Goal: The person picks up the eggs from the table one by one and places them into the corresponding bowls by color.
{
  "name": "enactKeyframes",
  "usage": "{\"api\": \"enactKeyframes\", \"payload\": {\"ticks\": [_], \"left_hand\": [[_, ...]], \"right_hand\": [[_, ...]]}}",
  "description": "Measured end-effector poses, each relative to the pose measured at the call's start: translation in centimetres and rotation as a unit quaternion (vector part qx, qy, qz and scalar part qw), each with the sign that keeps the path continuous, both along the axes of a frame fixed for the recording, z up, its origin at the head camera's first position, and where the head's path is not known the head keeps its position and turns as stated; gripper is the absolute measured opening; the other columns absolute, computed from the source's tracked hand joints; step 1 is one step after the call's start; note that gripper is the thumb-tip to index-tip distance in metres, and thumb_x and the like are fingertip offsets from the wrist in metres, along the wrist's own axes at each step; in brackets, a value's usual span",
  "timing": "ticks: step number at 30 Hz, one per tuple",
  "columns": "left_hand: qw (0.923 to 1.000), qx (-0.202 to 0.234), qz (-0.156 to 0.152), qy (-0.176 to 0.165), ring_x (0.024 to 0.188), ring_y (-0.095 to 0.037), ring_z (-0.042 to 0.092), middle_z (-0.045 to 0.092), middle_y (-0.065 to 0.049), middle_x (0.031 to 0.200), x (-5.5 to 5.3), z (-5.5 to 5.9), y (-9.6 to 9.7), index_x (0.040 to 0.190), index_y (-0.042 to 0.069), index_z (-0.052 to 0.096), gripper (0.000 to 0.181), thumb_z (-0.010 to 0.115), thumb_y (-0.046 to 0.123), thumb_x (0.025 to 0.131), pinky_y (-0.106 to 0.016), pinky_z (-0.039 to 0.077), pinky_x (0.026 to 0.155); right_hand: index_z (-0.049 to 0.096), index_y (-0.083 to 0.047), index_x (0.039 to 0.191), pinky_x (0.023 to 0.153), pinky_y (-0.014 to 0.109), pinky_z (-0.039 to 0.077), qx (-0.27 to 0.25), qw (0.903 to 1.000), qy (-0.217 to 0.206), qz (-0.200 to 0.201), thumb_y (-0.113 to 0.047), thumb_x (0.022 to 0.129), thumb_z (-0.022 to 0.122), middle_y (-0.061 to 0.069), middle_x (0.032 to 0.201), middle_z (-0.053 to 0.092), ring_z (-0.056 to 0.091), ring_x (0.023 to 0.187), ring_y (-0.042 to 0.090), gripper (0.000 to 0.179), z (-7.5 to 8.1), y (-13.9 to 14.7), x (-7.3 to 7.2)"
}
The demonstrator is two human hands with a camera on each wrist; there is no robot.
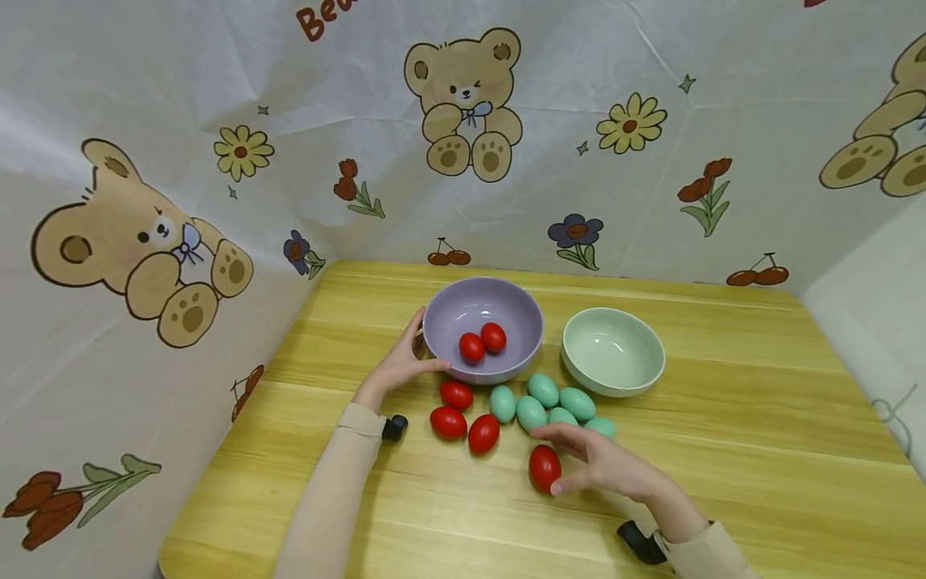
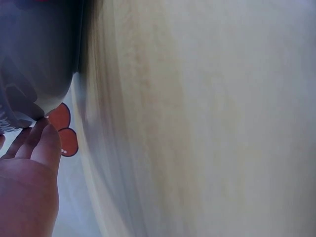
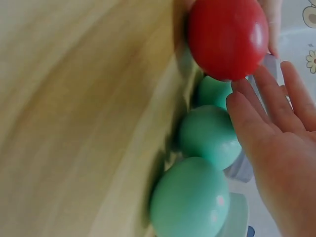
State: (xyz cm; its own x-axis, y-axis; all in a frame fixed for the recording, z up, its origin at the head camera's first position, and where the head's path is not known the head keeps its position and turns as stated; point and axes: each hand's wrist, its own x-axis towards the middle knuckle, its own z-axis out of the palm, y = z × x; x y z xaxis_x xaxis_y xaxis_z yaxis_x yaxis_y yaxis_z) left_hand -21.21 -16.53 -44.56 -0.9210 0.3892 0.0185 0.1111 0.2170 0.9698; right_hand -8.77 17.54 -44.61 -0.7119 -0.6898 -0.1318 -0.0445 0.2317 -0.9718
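Observation:
My left hand (image 1: 396, 370) rests against the left side of a purple bowl (image 1: 531, 342), its thumb near the front and its fingers toward the back. In the left wrist view, extended fingertips touch the bowl's grey-looking wall (image 2: 37, 64). Two red eggs (image 1: 472, 348) lie inside the bowl. My right hand (image 1: 608, 465) is spread around a single red egg (image 1: 544, 468) on the table, thumb on the near side and fingers beyond it. The right wrist view has that red egg (image 3: 228, 37) by the fingertips, without a plain grip.
Three more red eggs (image 1: 448, 422) lie in front of the purple bowl. Several green eggs (image 1: 531, 413) cluster right of them, some partly behind the right hand. A light green bowl (image 1: 613, 354) stands behind these. Bear-printed cloth (image 1: 463, 217) borders the wooden table (image 1: 760, 402).

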Motion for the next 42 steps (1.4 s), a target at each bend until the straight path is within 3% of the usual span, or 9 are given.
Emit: {"api": "enactKeyframes", "payload": {"ticks": [6, 13, 21, 30, 42], "left_hand": [[1.0000, 0.002, -0.002, -0.001, 0.134, -0.040, 0.019, 0.004, -0.016, 0.152, 0.0, -0.1, 0.0, 0.148, 0.006, -0.002, 0.108, 0.078, 0.011, 0.075, -0.041, 0.020, 0.108], [0.9999, 0.009, -0.004, -0.004, 0.134, -0.040, 0.019, 0.004, -0.015, 0.153, -0.2, -0.3, 0.0, 0.149, 0.006, -0.002, 0.109, 0.078, 0.011, 0.075, -0.041, 0.020, 0.108], [0.9999, 0.009, -0.006, 0.000, 0.133, -0.040, 0.020, 0.004, -0.016, 0.152, -0.3, -0.3, 0.0, 0.149, 0.007, -0.002, 0.108, 0.078, 0.010, 0.075, -0.041, 0.020, 0.108], [0.9999, 0.010, -0.007, 0.005, 0.133, -0.041, 0.020, 0.005, -0.018, 0.152, -0.1, -0.2, 0.0, 0.148, 0.004, -0.003, 0.108, 0.077, 0.008, 0.076, -0.042, 0.019, 0.108], [0.9999, 0.013, -0.006, 0.003, 0.133, -0.041, 0.020, 0.003, -0.016, 0.152, -0.1, -0.2, -0.1, 0.148, 0.006, -0.002, 0.107, 0.077, 0.007, 0.076, -0.043, 0.019, 0.108]], "right_hand": [[0.040, -0.001, 0.137, 0.102, 0.014, 0.024, -0.001, 0.9998, 0.004, 0.017, -0.009, 0.078, 0.074, 0.016, 0.139, 0.040, 0.031, 0.128, 0.005, 0.069, -0.9, 0.3, 0.4], [0.037, -0.001, 0.139, 0.103, 0.017, 0.023, -0.022, 0.9992, 0.004, 0.032, -0.005, 0.079, 0.072, 0.019, 0.142, 0.034, 0.027, 0.128, -0.001, 0.070, -1.6, 0.5, 0.6], [0.038, -0.004, 0.139, 0.101, 0.014, 0.023, -0.011, 0.9996, 0.012, 0.024, -0.007, 0.078, 0.073, 0.015, 0.142, 0.035, 0.027, 0.129, 0.003, 0.070, -2.1, 0.3, 1.0], [0.039, -0.003, 0.138, 0.096, 0.016, 0.032, 0.006, 0.9998, 0.015, 0.011, -0.008, 0.081, 0.070, 0.017, 0.140, 0.037, 0.028, 0.128, 0.037, 0.065, -2.2, 0.0, 1.1], [0.047, -0.004, 0.132, 0.093, 0.021, 0.038, 0.047, 0.9980, 0.042, 0.003, -0.014, 0.080, 0.072, 0.013, 0.133, 0.044, 0.041, 0.119, 0.029, 0.058, -2.2, 0.0, 1.2]]}}
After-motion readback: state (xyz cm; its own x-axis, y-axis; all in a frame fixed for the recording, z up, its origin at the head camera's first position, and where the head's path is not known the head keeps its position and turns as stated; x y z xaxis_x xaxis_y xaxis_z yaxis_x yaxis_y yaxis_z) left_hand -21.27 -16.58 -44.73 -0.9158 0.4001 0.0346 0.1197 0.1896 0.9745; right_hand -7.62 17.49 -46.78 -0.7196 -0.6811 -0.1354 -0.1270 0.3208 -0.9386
